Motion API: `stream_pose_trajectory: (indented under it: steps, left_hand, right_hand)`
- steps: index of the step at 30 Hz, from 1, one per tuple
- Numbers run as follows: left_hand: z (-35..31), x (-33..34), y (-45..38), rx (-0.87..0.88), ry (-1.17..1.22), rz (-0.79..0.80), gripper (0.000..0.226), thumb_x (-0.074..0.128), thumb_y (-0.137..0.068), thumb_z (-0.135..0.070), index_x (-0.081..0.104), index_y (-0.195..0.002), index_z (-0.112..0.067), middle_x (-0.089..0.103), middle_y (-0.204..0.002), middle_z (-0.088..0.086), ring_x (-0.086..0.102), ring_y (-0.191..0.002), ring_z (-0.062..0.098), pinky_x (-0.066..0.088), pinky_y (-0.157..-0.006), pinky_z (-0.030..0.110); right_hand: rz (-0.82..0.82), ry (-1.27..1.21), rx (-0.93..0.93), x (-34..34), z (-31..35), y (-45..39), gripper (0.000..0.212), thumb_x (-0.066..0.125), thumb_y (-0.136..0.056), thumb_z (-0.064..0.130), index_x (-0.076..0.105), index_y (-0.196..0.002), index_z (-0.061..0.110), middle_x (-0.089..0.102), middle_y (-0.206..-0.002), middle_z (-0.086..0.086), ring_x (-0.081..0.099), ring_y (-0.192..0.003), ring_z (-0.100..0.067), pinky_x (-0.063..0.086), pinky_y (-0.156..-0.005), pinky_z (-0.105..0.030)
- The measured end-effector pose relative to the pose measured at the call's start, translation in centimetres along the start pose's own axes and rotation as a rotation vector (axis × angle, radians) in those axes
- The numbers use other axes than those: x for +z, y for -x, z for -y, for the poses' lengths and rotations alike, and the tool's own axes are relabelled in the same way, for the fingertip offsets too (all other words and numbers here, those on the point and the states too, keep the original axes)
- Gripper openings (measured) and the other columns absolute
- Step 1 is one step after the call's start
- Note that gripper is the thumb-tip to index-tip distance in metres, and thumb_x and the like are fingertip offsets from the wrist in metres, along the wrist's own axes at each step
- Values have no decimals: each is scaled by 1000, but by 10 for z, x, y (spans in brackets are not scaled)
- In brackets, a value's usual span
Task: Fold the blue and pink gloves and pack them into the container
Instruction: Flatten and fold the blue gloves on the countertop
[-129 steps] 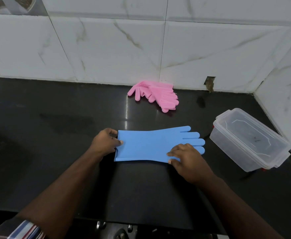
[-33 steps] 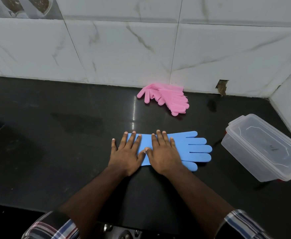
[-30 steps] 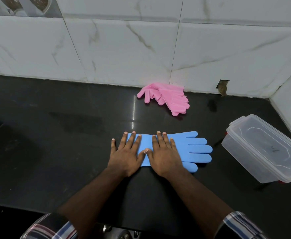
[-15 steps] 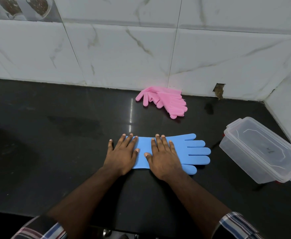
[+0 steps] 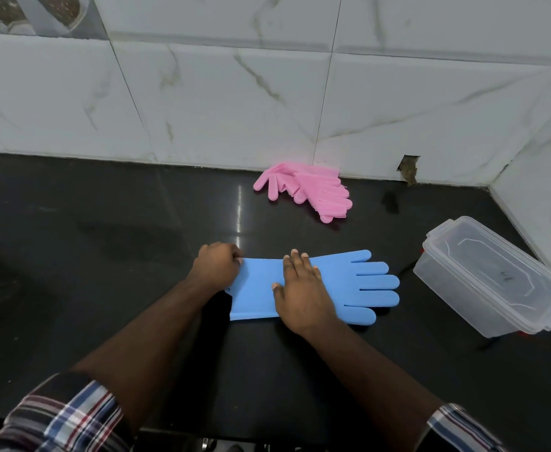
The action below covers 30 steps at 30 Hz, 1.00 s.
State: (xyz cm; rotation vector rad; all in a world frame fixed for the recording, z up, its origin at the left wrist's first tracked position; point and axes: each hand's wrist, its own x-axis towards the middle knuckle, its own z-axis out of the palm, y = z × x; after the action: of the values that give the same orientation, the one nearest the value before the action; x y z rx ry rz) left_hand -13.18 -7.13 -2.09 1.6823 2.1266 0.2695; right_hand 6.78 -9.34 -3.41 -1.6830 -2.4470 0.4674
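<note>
Only one mark: a dark smudge is seen on the lid of the container (image 5: 493, 280); it cannot be read. No brand or label is made out on either pair of gloves.
Bench: a glossy black bench (image 5: 104, 256) is seen, with a streak of light reflected behind the blue glove and a duller patch to the left.
Room: white marble-veined wall tiles (image 5: 235, 102) are set behind and to the right, meeting in a corner; a small chipped hole (image 5: 408, 168) is noted at the base of the back wall. A patterned tile is cut off at top left.
Blue glove: the blue glove (image 5: 359, 285) is laid flat on the bench, cuff to the left, fingers pointing right toward the container.
Pink gloves: the pink gloves (image 5: 306, 192) are heaped against the back wall, well apart from the blue glove.
Container: clear plastic, lid on, tilted, stood at the right near the side wall, just beyond the blue fingertips.
Left hand: the left hand (image 5: 217, 269) is curled at the cuff edge, which is pinched in its grip.
Right hand: the right hand (image 5: 303, 291) is pressed flat on the glove's middle, fingers straight.
Sleeves: checked sleeves (image 5: 62, 415) are seen at the bottom edge.
Change: half a second ago the left hand was laid flat on the cuff with fingers spread; it is now moved to the cuff's edge and closed on it. The right hand is unmoved.
</note>
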Motion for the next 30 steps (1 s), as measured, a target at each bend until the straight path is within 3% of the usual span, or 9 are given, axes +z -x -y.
stream_pose_trajectory:
  steps: [4, 9, 12, 15, 20, 23, 25, 28, 30]
  left_hand:
    - [-5, -8, -4, -18, 76, 15, 13, 60, -92, -21, 71, -97, -15, 69, -96, 0, 63, -97, 21, 46, -82, 29]
    - [-5, -15, -8, -30, 161, 43, 3, 64, -89, -19, 67, -87, -19, 62, -82, -10, 60, -87, 16, 41, -72, 26]
    - [-6, -20, -8, -35, 216, 57, 5, 67, -85, -17, 67, -81, -20, 66, -77, -8, 65, -83, 17, 47, -71, 27]
    - [-4, -20, -9, -59, 354, 68, 3, 68, -84, -13, 67, -82, -14, 70, -70, 1, 70, -70, 20, 56, -69, 30]
    - [-4, -20, -8, -82, 465, 72, 2, 68, -86, -7, 67, -87, -6, 72, -73, 15, 65, -64, 20, 56, -65, 32]
    - [-3, -20, -6, -109, 518, 72, 3, 68, -86, -6, 68, -86, -3, 72, -75, 19, 65, -64, 21, 56, -62, 30]
    - [-4, -20, -5, -132, 564, 77, 4, 68, -85, -4, 68, -87, 0, 69, -74, 17, 64, -61, 19, 54, -55, 25]
    - [-8, -22, -2, -161, 648, 87, 2, 65, -86, 2, 66, -87, 1, 64, -71, 16, 58, -51, 15, 49, -44, 18]
    - [-10, -24, -1, -167, 709, 106, 7, 63, -87, 5, 66, -86, -1, 59, -67, 17, 53, -43, 12, 45, -40, 16]
  right_hand:
    - [9, -168, 18, 4, 9, 1, 62, 40, -101, 26, 17, -155, 8, 10, -164, -8, 5, -152, -21, 5, -123, -36]
    - [35, -127, -28, 6, 7, 6, 61, 39, -102, 33, 19, -154, 9, 12, -164, -8, 5, -152, -22, 2, -122, -37]
    - [-14, -138, -118, 1, 16, 13, 57, 43, -100, 39, 36, -148, 9, 31, -158, -11, 23, -147, -25, 15, -120, -39]
    - [-47, -40, -260, 0, 34, 24, 52, 48, -94, 52, 61, -125, 13, 61, -127, -7, 53, -119, -27, 42, -98, -41]
    - [-14, 121, -309, 4, 48, 27, 60, 53, -82, 67, 62, -111, 16, 59, -106, -4, 52, -99, -24, 41, -79, -40]
    - [-9, 238, -334, 10, 50, 26, 50, 67, -76, 59, 65, -98, 14, 63, -88, -3, 57, -79, -22, 40, -59, -34]
    - [-28, 323, -351, 15, 53, 26, 39, 80, -68, 42, 69, -94, 15, 62, -72, -1, 56, -61, -20, 31, -47, -28]
    - [-86, 347, -379, 11, 57, 29, 52, 75, -65, 22, 69, -116, 18, 60, -66, 0, 54, -51, -19, 23, -42, -24]
    - [-54, 256, -372, 0, 58, 34, 59, 69, -73, 19, 58, -131, 24, 60, -77, -3, 56, -53, -22, 25, -41, -26]
